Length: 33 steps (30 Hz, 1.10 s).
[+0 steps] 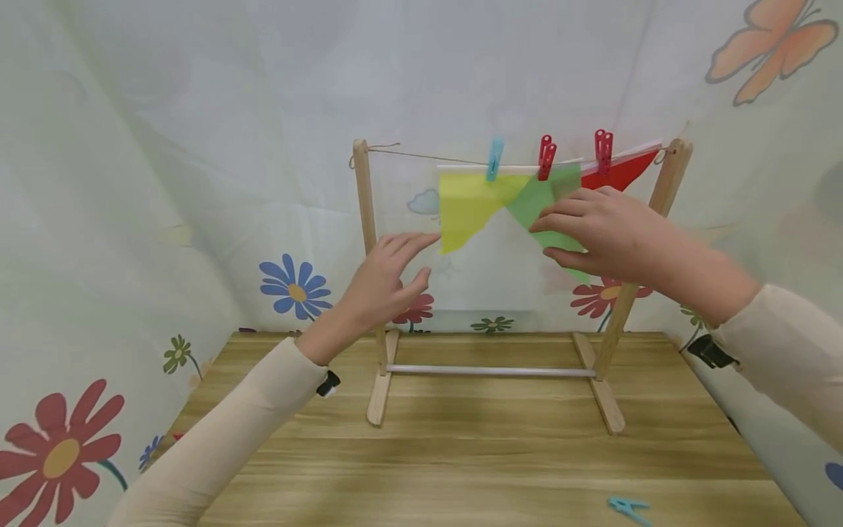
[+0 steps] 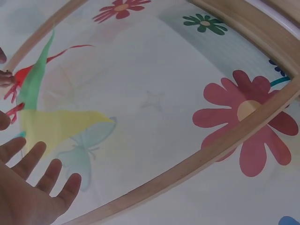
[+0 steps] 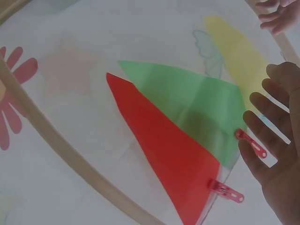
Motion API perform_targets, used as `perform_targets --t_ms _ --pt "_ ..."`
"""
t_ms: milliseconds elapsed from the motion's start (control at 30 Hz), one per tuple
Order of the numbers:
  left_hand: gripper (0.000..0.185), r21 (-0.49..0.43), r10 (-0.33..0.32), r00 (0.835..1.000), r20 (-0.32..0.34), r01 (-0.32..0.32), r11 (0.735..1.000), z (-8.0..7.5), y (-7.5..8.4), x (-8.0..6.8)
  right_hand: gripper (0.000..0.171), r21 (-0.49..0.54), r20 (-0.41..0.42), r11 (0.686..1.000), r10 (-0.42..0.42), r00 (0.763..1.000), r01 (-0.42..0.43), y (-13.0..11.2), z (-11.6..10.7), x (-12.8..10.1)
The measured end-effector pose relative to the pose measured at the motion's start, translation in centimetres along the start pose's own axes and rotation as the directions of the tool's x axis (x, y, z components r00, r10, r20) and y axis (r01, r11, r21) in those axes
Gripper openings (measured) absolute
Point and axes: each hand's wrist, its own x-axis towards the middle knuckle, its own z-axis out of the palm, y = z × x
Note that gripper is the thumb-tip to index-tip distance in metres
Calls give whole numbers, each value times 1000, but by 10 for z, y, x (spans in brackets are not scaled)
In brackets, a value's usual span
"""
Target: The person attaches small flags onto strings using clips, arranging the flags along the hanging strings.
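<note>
The green flag is hanging from the string of the wooden rack, between the yellow flag on its left and the red flag on its right. The right hand is reaching across in front of it, fingers extended and relaxed, gripping nothing. The left hand is hovering just left of the yellow flag, fingers spread. A blue peg is lying on the near table.

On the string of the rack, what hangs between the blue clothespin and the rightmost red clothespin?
In the head view, one more red clothespin sits between the blue clothespin and the rightmost red clothespin, holding the green flag.
</note>
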Motion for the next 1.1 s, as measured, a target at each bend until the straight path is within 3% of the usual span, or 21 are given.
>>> perform_targets --t_ms 300,900,1100 --pt "46 19 34 999 3 -34 999 -1 0 -12 41 22 -7 1000 12 1000 -12 0 14 -18" --pt "46 78 89 994 56 -94 993 -2 4 -29 41 62 42 995 81 996 -83 -7 27 -30" --pt "44 97 104 992 64 -110 989 -4 1 -33 42 70 13 997 45 999 -46 -6 32 -34"
